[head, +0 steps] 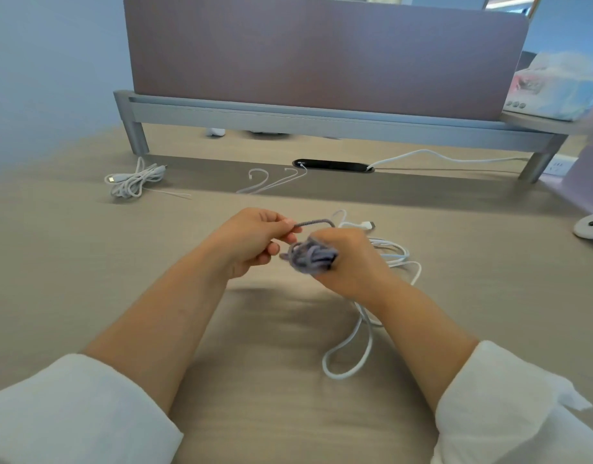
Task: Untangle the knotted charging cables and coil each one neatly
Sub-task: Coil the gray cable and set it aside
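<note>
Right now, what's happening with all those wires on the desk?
A person is coiling a grey braided cable: the right hand grips its bundle of loops while the left hand pinches the free stretch. A loose white cable lies on the desk beside the right hand, not coiled yet. A bundled white cable sits at the far left.

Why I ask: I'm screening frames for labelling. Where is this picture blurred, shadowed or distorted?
Head view: the grey cable bunched in the right hand is motion-blurred, the left hand sharper; head view's right edge smears the tissue box; the shelf casts a dark band across the desk.
</note>
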`<move>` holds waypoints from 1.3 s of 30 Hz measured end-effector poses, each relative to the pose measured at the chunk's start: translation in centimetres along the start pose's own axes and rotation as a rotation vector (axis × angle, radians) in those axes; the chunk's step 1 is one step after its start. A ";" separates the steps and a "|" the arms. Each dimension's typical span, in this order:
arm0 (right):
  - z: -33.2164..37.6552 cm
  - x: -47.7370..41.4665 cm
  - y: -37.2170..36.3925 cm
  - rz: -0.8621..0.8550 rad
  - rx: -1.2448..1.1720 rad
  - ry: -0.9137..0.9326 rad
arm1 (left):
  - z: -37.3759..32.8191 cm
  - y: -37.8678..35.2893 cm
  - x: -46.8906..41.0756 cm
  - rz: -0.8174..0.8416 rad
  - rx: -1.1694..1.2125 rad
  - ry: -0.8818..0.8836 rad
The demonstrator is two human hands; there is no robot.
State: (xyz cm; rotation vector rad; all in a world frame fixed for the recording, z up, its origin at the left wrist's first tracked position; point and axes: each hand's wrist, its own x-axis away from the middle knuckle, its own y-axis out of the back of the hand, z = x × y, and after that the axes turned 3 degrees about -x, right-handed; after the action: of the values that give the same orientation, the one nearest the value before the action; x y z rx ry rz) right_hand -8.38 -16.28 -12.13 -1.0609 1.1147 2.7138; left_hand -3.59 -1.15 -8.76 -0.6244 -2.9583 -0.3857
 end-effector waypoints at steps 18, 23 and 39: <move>0.9 0.1 -0.5 -0.175 0.749 0.283 | -0.8 0.6 1.2 -0.237 -0.808 -0.406; 0.0 -0.2 -0.6 -0.229 0.842 0.230 | -0.5 0.5 1.1 -0.344 -0.862 -0.631; -0.9 -0.2 -0.9 -0.112 0.658 0.163 | -1.1 0.9 1.4 -0.231 -0.398 -0.421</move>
State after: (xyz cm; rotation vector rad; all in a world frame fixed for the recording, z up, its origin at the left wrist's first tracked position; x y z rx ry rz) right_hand -7.43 -16.15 -12.98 -1.1732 1.7323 1.9541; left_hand -4.50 -0.11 -7.32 -0.4385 -3.3963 -0.9966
